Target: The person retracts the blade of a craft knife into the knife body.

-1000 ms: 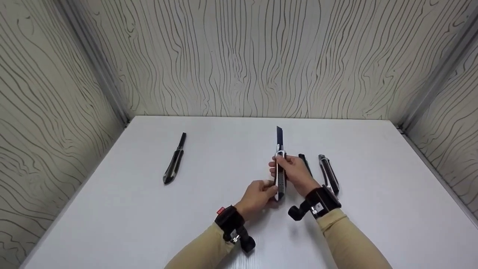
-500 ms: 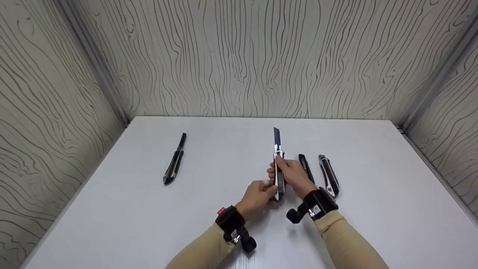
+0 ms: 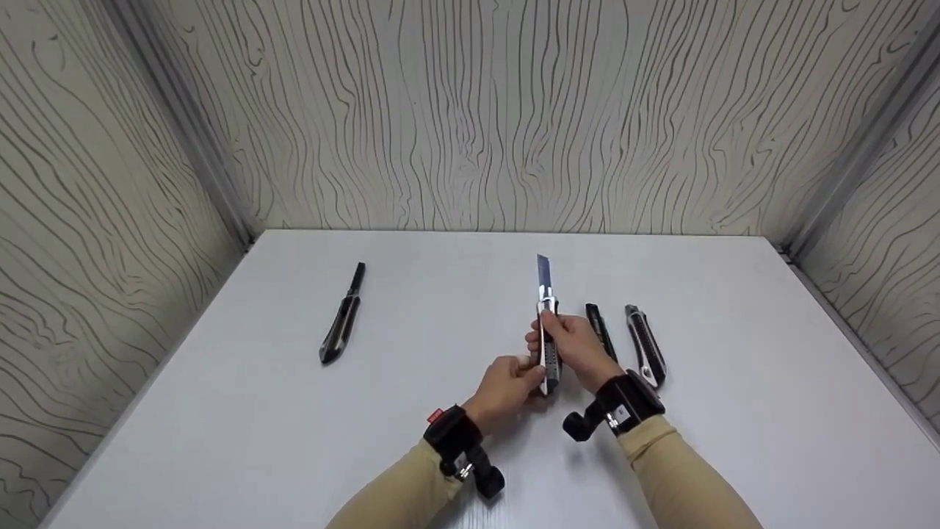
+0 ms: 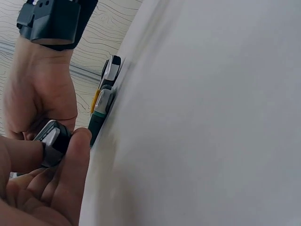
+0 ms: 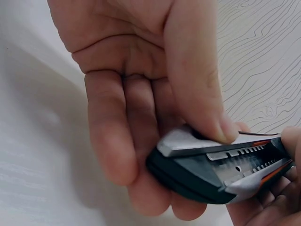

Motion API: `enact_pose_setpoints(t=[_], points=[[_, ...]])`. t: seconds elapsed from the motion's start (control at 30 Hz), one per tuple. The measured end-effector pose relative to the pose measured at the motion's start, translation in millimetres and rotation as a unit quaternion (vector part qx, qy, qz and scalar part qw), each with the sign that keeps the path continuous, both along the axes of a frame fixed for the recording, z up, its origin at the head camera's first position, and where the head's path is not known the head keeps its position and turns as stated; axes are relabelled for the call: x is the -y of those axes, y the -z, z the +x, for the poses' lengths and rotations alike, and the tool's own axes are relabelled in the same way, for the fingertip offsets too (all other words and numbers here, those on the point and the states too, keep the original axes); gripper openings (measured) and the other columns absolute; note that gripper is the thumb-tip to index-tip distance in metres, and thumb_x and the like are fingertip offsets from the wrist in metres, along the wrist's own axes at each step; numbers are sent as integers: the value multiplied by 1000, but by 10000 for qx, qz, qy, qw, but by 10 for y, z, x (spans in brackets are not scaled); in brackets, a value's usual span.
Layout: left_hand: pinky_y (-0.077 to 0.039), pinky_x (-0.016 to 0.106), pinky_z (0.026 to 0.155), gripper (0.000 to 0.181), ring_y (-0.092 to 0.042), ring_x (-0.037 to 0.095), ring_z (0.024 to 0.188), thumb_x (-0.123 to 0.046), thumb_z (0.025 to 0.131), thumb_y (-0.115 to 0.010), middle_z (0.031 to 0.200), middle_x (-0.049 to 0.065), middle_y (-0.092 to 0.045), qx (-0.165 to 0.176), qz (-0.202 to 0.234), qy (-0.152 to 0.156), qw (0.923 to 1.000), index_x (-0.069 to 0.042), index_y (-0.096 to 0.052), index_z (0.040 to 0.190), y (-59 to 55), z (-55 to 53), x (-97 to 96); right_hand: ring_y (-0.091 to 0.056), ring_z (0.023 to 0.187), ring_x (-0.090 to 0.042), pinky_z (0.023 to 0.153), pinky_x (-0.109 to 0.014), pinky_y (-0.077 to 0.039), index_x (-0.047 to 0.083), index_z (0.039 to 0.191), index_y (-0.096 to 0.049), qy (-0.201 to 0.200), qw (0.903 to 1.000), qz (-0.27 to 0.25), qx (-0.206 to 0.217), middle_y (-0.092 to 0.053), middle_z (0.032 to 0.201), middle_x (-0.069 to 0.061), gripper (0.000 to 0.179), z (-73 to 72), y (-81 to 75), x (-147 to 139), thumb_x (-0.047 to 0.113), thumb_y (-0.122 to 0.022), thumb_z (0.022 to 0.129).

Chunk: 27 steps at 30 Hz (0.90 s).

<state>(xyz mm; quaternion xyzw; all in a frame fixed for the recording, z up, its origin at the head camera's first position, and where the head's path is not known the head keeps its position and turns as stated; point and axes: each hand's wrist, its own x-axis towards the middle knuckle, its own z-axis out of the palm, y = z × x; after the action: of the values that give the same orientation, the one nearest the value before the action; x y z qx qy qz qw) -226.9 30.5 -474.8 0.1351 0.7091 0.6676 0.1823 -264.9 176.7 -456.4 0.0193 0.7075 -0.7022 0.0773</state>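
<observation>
Both hands hold one utility knife [image 3: 551, 364], black and silver with orange strips, near the middle of the table. Its long blade [image 3: 543, 273] is extended and points away from the person. My right hand [image 3: 580, 349] grips the front part of the handle, thumb on top near the blade. At the butt end, my left hand [image 3: 507, 386] pinches the handle between thumb and fingers. The right wrist view shows the dark butt end [image 5: 188, 176] under the left thumb and the slotted channel along the handle. Part of the handle is hidden by the fingers.
Another utility knife [image 3: 341, 327] lies on the left of the white table [image 3: 242, 426]. Two more lie right of the hands: a dark slim one [image 3: 601, 329], partly behind the right hand, and a black and silver one [image 3: 648, 345]. Patterned walls [image 3: 470, 117] enclose the table.
The blade tip has swung slightly left and toward the person, and the blade catches more light. The right hand has shifted a little left and nearer. The left hand stays put.
</observation>
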Motion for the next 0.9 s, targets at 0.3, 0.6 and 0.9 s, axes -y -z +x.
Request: enact_pose_setpoints(t=[0.3, 0.6, 0.9], points=[[-55, 28, 59, 19, -65, 18, 67, -12, 92, -50, 81, 12, -69, -76, -147, -83, 9998, 1, -63, 98, 13, -18, 1, -64, 79, -17, 77, -31, -54, -12, 112, -49, -72, 9999, 78, -79, -66, 87, -11, 44, 9, -20, 9, 29, -43, 97], [-56, 30, 61, 19, -66, 20, 68, -13, 92, -51, 82, 13, -69, 48, -109, -135, 9998, 1, -63, 97, 7, -4, 11, -64, 84, -17, 80, -29, -54, -11, 115, -48, -112, 9998, 187, -8, -66, 91, -12, 40, 8, -16, 6, 25, -44, 97], [-57, 39, 70, 23, -68, 28, 76, -16, 92, -51, 91, 24, -66, 470, 493, 266, 9973, 1, -61, 104, 28, -17, 24, -63, 82, -17, 79, -32, -54, -11, 119, -45, -212, 9995, -235, 11, -63, 94, -12, 42, 26, -78, -2, 25, -42, 98]])
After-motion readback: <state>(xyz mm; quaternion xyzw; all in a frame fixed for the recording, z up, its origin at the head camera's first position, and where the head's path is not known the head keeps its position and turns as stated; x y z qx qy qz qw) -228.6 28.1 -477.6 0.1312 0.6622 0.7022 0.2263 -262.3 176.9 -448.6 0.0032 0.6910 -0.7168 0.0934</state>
